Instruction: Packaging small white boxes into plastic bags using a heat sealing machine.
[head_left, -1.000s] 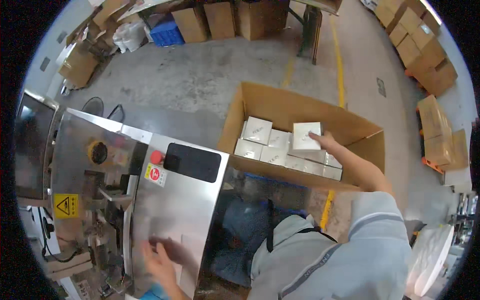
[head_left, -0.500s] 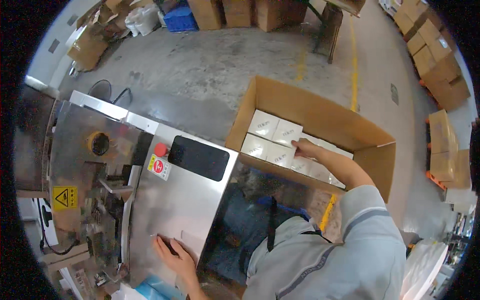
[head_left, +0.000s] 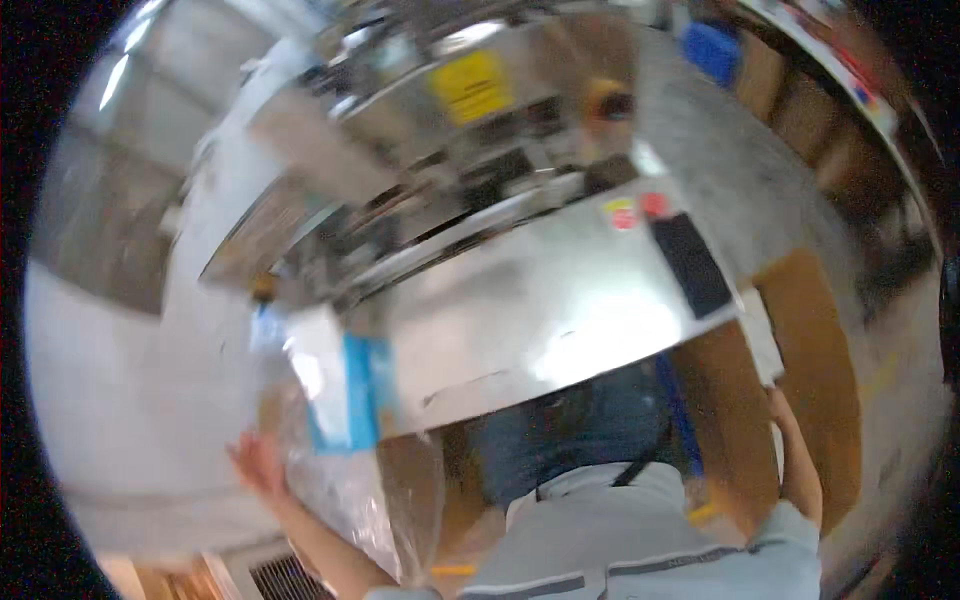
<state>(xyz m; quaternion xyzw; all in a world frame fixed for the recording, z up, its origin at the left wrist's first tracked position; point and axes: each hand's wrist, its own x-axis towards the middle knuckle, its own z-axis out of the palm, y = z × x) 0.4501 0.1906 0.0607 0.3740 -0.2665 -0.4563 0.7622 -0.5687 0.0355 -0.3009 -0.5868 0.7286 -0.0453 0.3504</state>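
The left hand (head_left: 258, 462) is raised at the lower left, its grip spread flat against a clear plastic bag (head_left: 345, 480); whether the fingers close on the film cannot be told through the blur. The bag is thin, crinkled and glossy, hanging down to the right of the grip. Just above and right of that hand, a white packet with a blue band (head_left: 345, 390) rests at the edge of the steel machine (head_left: 540, 300) (its shape is smeared by motion, so finer detail is lost). Farther right of the grip, the machine's shiny panel carries a red button (head_left: 655, 203) and a dark rectangular screen (head_left: 692, 262). At the far right, the right forearm (head_left: 797, 470) reaches up into an open cardboard box (head_left: 820, 370); the right hand's grip is cut off behind the box contents, so its state cannot be told.
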